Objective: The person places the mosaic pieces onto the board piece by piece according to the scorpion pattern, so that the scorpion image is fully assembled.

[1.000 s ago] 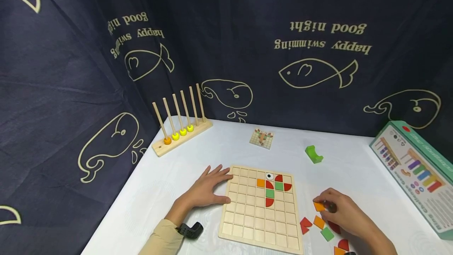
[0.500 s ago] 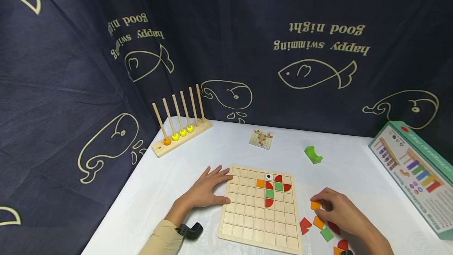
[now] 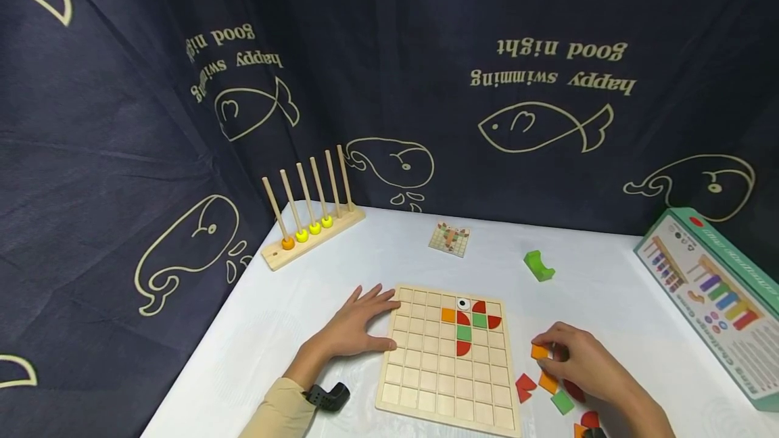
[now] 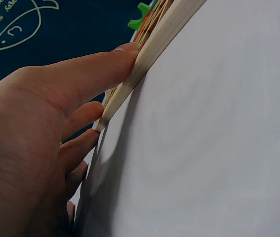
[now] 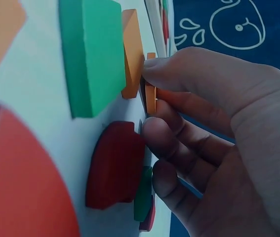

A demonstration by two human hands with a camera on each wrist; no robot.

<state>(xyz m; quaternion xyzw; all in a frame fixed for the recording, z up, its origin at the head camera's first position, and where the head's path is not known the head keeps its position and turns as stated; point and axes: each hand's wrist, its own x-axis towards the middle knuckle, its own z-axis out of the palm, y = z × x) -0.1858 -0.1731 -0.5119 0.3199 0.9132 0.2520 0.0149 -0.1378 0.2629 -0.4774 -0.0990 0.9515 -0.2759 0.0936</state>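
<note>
Right hand point(image 3: 578, 362): lower right of the head view, thumb and fingers pinching an orange square tile point(image 3: 539, 351)
Orange square tile: lower right, just right of the grid board and above the loose tiles in the frame
Left hand point(image 3: 353, 328): lower centre, fingers spread, thumb and fingertips touching the board's left edge
Wooden grid board point(image 3: 420, 378): bottom centre, flat on the white worktop point(image 3: 389, 255)
Board's upper right: white eye tile point(image 3: 464, 304), second orange square point(image 3: 448, 315), two green squares point(image 3: 464, 334), four red quarter-circles point(image 3: 464, 349)
Loose tiles: lower right, beside and below the right hand; red point(image 3: 526, 380), orange point(image 3: 549, 383) and green point(image 3: 562, 402), some partly hidden
Centre: pattern card point(image 3: 449, 238), beyond the board
Left of centre: peg rack point(image 3: 313, 235) with one orange and three yellow beads
Right edge: ring game box point(image 3: 709, 309)
</note>
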